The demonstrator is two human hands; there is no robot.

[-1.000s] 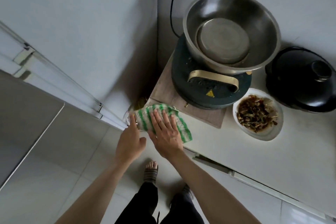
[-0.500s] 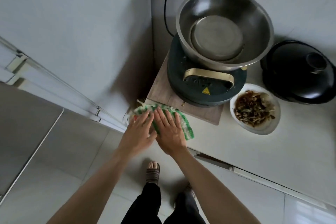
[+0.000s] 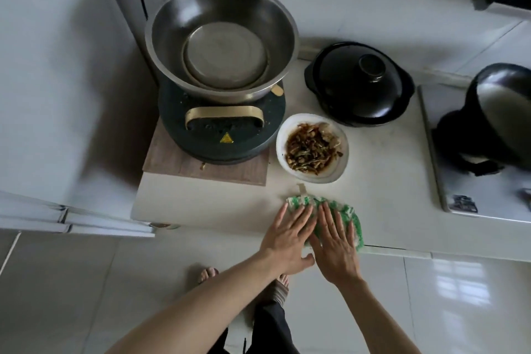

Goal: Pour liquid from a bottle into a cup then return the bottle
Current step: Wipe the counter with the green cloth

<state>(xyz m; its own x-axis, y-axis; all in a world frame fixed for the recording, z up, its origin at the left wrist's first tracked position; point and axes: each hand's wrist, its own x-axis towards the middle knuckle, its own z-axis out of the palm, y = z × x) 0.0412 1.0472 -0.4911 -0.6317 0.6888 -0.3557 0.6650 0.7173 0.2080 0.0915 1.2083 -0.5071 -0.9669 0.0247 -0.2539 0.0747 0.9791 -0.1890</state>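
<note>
A green-and-white striped cloth [image 3: 346, 214] lies on the white counter [image 3: 218, 204] near its front edge. My left hand [image 3: 287, 238] and my right hand [image 3: 334, 244] both rest flat on the cloth, fingers spread and pointing away from me, side by side. Neither hand grips anything. No bottle and no cup show in this view.
A steel bowl [image 3: 222, 40] sits on a dark round cooker [image 3: 222, 135] on a wooden board [image 3: 207, 171]. A white plate of brown food [image 3: 311, 148] and a black lidded pot [image 3: 359, 85] stand behind the cloth. A dark kettle [image 3: 494, 121] is at right.
Both hands have slid the cloth rightward along the counter, away from its left corner. My left hand moved from beside the cloth onto it. The view has shifted right.
</note>
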